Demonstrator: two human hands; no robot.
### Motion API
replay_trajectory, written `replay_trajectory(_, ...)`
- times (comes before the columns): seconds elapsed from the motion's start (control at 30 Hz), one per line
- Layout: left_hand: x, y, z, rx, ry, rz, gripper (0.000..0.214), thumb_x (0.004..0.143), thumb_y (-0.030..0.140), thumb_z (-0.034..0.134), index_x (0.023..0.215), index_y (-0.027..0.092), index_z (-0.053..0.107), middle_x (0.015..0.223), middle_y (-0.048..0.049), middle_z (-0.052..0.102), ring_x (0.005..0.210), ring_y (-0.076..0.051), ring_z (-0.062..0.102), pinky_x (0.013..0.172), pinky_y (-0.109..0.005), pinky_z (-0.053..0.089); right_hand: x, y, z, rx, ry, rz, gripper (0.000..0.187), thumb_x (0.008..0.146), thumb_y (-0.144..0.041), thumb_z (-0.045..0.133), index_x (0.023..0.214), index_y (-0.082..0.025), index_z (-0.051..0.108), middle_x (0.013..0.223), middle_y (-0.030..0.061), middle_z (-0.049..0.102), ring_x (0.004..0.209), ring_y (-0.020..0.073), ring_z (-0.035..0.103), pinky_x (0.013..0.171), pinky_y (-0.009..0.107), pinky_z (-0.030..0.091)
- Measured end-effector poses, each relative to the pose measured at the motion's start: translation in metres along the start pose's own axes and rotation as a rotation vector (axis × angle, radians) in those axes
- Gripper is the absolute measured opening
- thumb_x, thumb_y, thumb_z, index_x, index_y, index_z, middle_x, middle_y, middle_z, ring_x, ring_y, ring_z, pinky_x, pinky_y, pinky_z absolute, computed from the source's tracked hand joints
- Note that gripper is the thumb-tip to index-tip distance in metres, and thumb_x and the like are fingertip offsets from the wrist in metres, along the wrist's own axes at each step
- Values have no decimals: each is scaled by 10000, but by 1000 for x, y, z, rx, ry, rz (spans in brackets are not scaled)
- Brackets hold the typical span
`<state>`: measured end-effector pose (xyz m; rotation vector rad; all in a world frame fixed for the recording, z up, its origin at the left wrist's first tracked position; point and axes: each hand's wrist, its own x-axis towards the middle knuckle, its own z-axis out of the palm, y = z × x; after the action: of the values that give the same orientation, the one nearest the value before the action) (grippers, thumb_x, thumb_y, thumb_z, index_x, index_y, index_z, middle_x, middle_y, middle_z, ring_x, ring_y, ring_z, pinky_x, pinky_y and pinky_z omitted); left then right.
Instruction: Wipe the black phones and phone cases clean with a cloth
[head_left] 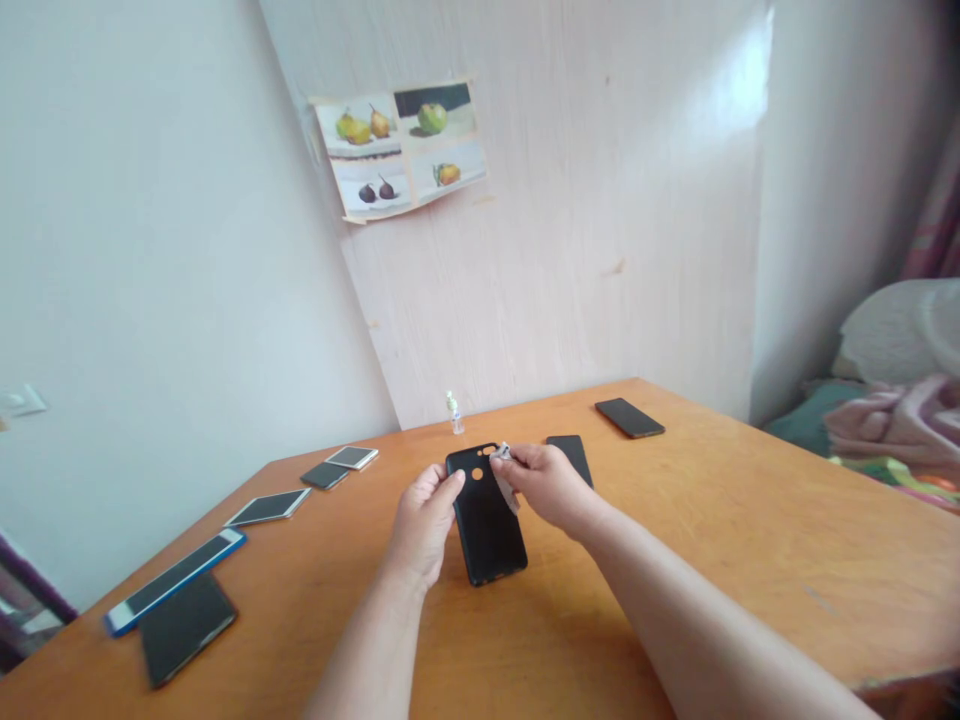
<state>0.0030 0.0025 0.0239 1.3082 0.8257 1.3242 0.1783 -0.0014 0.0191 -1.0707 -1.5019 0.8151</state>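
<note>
A black phone case (491,530) with camera cutouts at its top is held up over the table, its inner side facing me. My left hand (424,520) grips the case's left edge, thumb on the inside near the round hole. Between the closed fingers of my right hand (551,485) is a crumpled whitish cloth or tissue (504,478), which lies against the upper right part of the case. Just behind my right hand, a dark phone (574,458) rests on the table, partly covered by the hand.
On the wooden table (675,540), another dark phone (630,417) lies at the back right. A small spray bottle (454,412) stands near the wall. Along the left lie several phones, including a blue-edged one (180,578) touching a black one (187,625). Bedding (900,420) is at right.
</note>
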Motion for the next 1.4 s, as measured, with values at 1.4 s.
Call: replay_trajectory(1.4, 19, -10, -21, -138, 377, 102, 328, 622, 382, 814, 760, 171, 604, 687, 28, 654, 600, -105, 577, 588, -203, 416, -11, 9, 18, -254, -242, 167, 277, 792, -335, 554, 561, -195, 492, 502, -40, 462, 499, 98, 424, 494, 232, 307)
